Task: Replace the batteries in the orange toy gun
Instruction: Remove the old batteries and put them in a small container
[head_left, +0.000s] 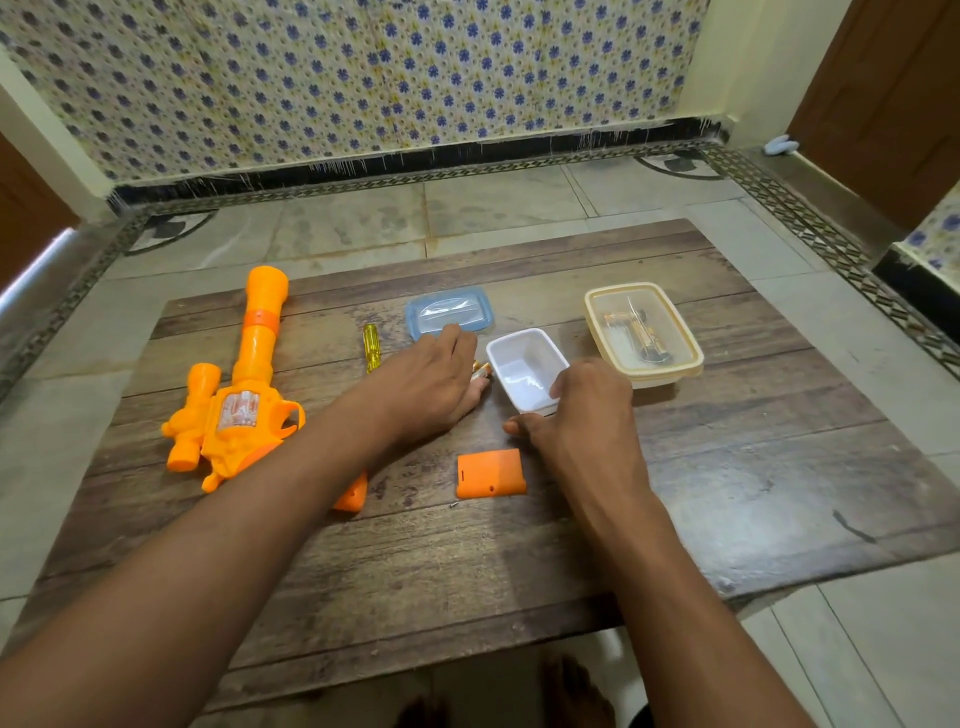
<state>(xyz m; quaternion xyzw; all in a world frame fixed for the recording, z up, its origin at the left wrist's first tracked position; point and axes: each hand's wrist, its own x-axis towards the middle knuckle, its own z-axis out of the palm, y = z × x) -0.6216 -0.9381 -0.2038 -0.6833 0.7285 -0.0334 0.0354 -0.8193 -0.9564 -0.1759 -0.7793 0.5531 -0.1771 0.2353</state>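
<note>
Lying on its side at the left of the wooden counter (675, 493), the orange toy gun (236, 395) points its barrel away from the person; a silver sticker on its body carries orange marks too blurred to read. No writing can be read anywhere on the things here.

The left hand (423, 382) reaches across the middle of the counter, its fingers curled down around gold-coloured batteries (480, 370), whose ends just peek out beside the white tub (527, 371). How many batteries it holds cannot be told, since the hand covers most of them. The right hand (582, 410) grips the near corner of that white tub, fingers bent over its rim and thumb stretched toward the left along the counter.

Behind the left hand lies a blue lid (449, 312), partly hidden by the knuckles, and just left of it a yellow-handled screwdriver (371, 347) whose tip is out of sight. At the far right sits a cream-rimmed clear container (644, 332) with more batteries and some metal pieces inside, hard to make out through the plastic.

Near the person, the orange battery cover (491, 474) rests flat on the counter between the two forearms, with a small dark screw (453, 504) just beside its near left corner. The left forearm hides the gun's grip; only an orange end shows below the arm. Bare toes appear at the bottom edge on the tiled floor (519, 202).
</note>
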